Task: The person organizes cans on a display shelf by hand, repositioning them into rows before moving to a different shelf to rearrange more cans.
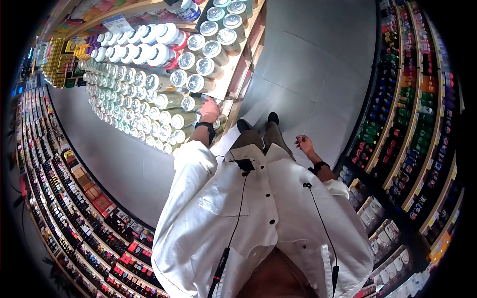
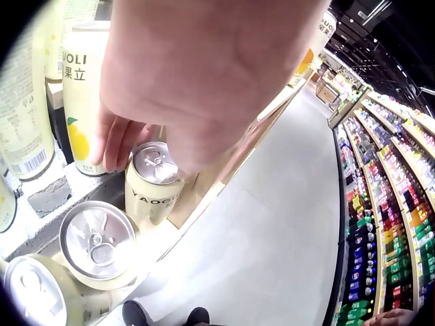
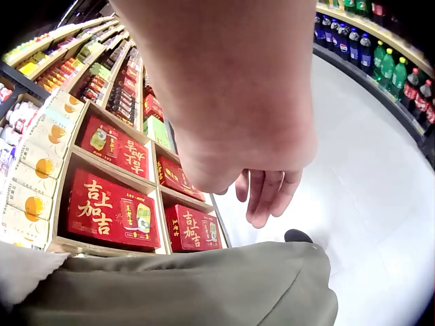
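My left hand (image 1: pixel 209 111) reaches in among pale yellow cans at the display's near corner. In the left wrist view its fingers (image 2: pixel 121 141) hang down, slightly bent, between a tall can (image 2: pixel 78 102) with a yellow fruit print and a lower can (image 2: pixel 153 193) whose silver lid shows. The thumb tip is hidden behind the hand, and whether the fingertips touch either can is unclear. My right hand (image 1: pixel 304 144) hangs beside the body; in the right wrist view its fingers (image 3: pixel 265 193) are loosely bent, holding nothing.
White-capped bottles (image 1: pixel 161 53) and more cans (image 1: pixel 198 82) fill the wooden display. Red boxes (image 3: pixel 112 210) sit in wooden compartments beside my right leg. Bottle shelves (image 1: pixel 412 114) line the aisle's far side, across the grey floor (image 1: pixel 308 64). Another long shelf (image 1: pixel 59 164) curves along the left.
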Demonstrator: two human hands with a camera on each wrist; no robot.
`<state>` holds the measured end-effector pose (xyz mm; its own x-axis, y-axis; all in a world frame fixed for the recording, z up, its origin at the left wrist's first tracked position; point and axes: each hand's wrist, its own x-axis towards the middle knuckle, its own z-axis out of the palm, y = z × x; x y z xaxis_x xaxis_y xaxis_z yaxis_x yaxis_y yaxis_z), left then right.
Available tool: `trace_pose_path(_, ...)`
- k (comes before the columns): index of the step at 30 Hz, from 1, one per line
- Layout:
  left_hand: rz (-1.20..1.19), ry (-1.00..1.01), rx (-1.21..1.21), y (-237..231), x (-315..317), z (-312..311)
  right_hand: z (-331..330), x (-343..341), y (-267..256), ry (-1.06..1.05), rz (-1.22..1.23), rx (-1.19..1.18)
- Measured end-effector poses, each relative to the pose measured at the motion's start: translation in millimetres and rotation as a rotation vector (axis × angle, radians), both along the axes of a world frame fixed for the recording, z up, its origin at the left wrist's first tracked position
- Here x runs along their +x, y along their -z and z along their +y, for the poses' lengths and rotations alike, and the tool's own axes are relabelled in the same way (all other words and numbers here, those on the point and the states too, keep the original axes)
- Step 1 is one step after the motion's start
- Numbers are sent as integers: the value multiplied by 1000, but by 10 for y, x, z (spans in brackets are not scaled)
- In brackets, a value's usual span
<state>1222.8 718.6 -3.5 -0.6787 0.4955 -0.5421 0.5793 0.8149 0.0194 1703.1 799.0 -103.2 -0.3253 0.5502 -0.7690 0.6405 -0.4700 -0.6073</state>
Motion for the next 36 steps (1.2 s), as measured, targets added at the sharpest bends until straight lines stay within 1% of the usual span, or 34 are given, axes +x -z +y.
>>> trace_pose_path(2,7,41,-39,8,-23,10,-69,61,-11,28,-44,-16)
trace_pose_path(4,17,129,-57,32,-28,6,-120,93,-35,47,-35,-24)
trace_pose_path(5,15,133,-57,36,-34,-1,-135,106,-43,62,-24,-31)
trace_pose_path(7,-13,220,-57,11,-27,-29,-148,107,-62,56,-37,-32)
trace_pose_path(8,-13,221,-57,29,-24,-36,-143,94,-65,49,-46,-32)
trace_pose_path(10,-2,287,-40,57,-3,-61,-117,55,-67,44,-40,-25)
trace_pose_path(14,-63,282,-71,-34,52,-48,-34,-69,-41,16,-6,30)
trace_pose_path(16,-64,293,-25,-54,80,-70,1,-139,-26,22,7,36)
trace_pose_path(22,-101,264,-48,28,41,-131,12,-249,-13,33,43,37)
trace_pose_path(26,-64,287,-40,86,54,-167,-10,-246,-44,21,40,25)
trace_pose_path(29,-78,222,-31,48,51,-152,-42,-195,18,11,29,33)
trace_pose_path(31,-123,127,-94,-76,66,-91,-54,-160,64,13,26,24)
trace_pose_path(34,-70,141,-96,-123,104,-107,-54,-134,114,-1,10,8)
trace_pose_path(36,-78,99,-94,-132,128,-159,-15,-142,100,-25,1,6)
